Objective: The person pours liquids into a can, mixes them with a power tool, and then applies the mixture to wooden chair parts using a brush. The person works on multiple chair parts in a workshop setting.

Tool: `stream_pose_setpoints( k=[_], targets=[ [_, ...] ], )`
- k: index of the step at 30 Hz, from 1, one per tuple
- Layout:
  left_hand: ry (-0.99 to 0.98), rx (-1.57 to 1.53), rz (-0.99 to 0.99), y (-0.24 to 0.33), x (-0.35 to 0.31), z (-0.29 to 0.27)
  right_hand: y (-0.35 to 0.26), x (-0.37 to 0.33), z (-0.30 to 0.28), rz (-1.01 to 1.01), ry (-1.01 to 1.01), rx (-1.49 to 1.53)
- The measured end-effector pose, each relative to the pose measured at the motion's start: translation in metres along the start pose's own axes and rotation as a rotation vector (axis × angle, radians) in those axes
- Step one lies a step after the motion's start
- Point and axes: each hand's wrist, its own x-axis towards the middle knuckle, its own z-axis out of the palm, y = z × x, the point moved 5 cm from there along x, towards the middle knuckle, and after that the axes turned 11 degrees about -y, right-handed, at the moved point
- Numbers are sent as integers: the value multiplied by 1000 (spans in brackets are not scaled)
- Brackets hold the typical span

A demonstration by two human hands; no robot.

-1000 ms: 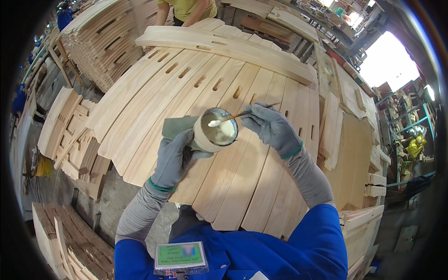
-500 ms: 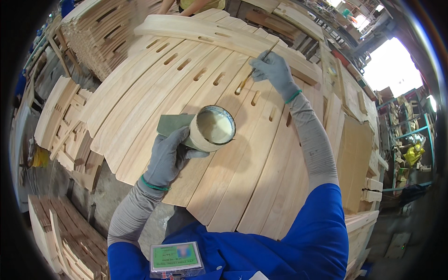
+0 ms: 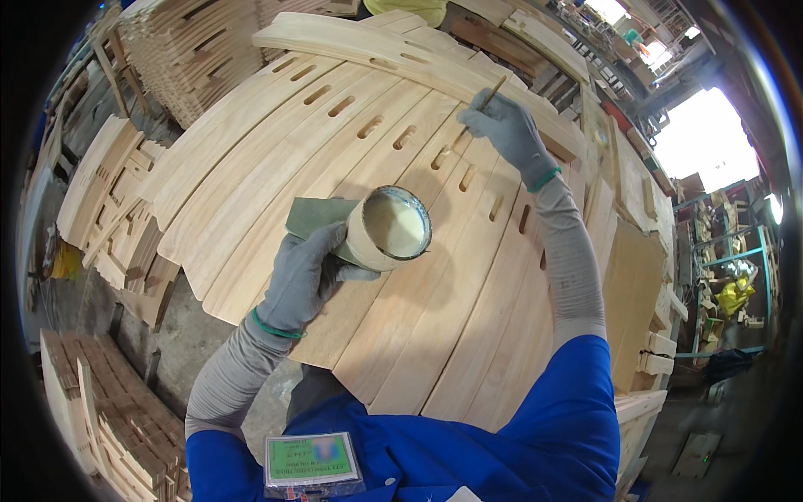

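My left hand (image 3: pixel 308 276), in a grey glove, grips a round tub of pale glue (image 3: pixel 390 227) together with a green pad (image 3: pixel 314 216) above the wood. My right hand (image 3: pixel 506 130), also gloved, is stretched forward and pinches a thin wooden stick (image 3: pixel 483 99). The stick's lower end touches a slot (image 3: pixel 441 156) in a row of curved slotted wooden slats (image 3: pixel 351 159) laid side by side in front of me.
Stacks of similar curved wooden parts (image 3: pixel 100 201) lie at the left and behind the slats (image 3: pixel 184 50). More timber pieces stand at the right (image 3: pixel 636 276). Another person's yellow shirt (image 3: pixel 406 8) shows at the top edge. A badge (image 3: pixel 311 462) hangs on my blue shirt.
My right hand left the tub with the stick and reached forward to the slots in the far slats. My left hand kept holding the tub and pad, nearly still.
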Motion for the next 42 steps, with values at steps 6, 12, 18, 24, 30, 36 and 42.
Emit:
stream_pose_setpoints(
  k=[6, 12, 18, 24, 30, 36, 42],
  targets=[
    [81, 45, 48, 3, -4, -1, -14, -2, 27, 12, -79, 211],
    [32, -4, 52, 4, -2, 4, 7, -12, -9, 50, 88, 375],
    [127, 283, 221, 17, -14, 3, -63, -69, -3, -93, 160, 549],
    [110, 311, 198, 19, -15, 19, -97, -123, 33, -124, -18, 547],
    [109, 245, 229, 22, -18, 35, -91, -137, 44, -4, 122, 1081],
    [3, 102, 66, 11, -13, 39, -28, -147, 48, 149, 129, 1435],
    [-32, -44, -44, -13, -1, 34, -19, -145, 57, 276, 163, 1342]
  ],
)
